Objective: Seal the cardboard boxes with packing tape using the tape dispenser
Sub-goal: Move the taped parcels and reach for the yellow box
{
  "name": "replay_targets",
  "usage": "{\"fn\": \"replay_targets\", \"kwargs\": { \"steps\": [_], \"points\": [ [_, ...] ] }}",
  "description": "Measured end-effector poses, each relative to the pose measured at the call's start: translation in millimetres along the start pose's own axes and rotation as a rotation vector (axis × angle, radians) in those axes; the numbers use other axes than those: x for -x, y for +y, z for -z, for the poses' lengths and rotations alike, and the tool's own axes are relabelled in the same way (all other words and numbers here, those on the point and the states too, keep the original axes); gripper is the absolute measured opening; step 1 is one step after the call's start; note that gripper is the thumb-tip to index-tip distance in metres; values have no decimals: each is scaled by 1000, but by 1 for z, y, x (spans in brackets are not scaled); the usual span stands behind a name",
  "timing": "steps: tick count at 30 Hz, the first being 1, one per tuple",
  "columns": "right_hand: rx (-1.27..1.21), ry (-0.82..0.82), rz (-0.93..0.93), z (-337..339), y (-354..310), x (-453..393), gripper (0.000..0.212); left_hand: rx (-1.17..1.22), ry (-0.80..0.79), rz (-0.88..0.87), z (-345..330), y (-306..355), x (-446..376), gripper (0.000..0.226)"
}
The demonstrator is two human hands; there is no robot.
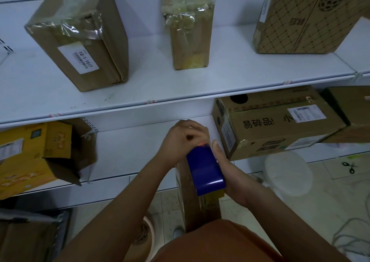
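Note:
A narrow brown cardboard box (pixel 192 207) stands on end between my body and the lower shelf, its top face wrapped in glossy tape. A blue tape dispenser (pixel 206 169) lies on that top face. My right hand (pixel 230 173) grips the dispenser from the right side, thumb along its edge. My left hand (pixel 184 137) curls over the far end of the box, fingers bent around its top edge just beyond the dispenser's nose.
Three taped cardboard boxes (pixel 80 35) (pixel 188 25) (pixel 300 15) stand on the upper white shelf (pixel 140 89). On the lower shelf sit an open yellow box (pixel 38 155) at left and printed cartons (pixel 276 121) at right. Scissors (pixel 349 166) lie on the tiled floor.

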State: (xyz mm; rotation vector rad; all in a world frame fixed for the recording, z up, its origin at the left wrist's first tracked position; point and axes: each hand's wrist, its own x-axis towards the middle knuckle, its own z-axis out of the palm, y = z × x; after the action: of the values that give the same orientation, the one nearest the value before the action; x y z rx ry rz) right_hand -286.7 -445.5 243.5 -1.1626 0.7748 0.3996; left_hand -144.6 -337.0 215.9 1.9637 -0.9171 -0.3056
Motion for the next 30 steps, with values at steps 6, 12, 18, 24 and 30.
{"fn": "replay_targets", "kwargs": {
  "steps": [6,12,18,24,30],
  "points": [
    [209,60,-77,0,7,0,85,224,167,322,20,-20,-35,12],
    [174,135,-70,-4,11,0,48,394,22,476,10,-41,-55,29],
    [129,143,-67,2,14,1,41,438,-81,508,1,-43,-68,32],
    [190,153,-55,3,22,-4,44,286,-136,538,-8,-51,-75,32],
    [197,149,-44,5,24,-12,42,127,-332,618,-6,-61,-85,37]
  ]
}}
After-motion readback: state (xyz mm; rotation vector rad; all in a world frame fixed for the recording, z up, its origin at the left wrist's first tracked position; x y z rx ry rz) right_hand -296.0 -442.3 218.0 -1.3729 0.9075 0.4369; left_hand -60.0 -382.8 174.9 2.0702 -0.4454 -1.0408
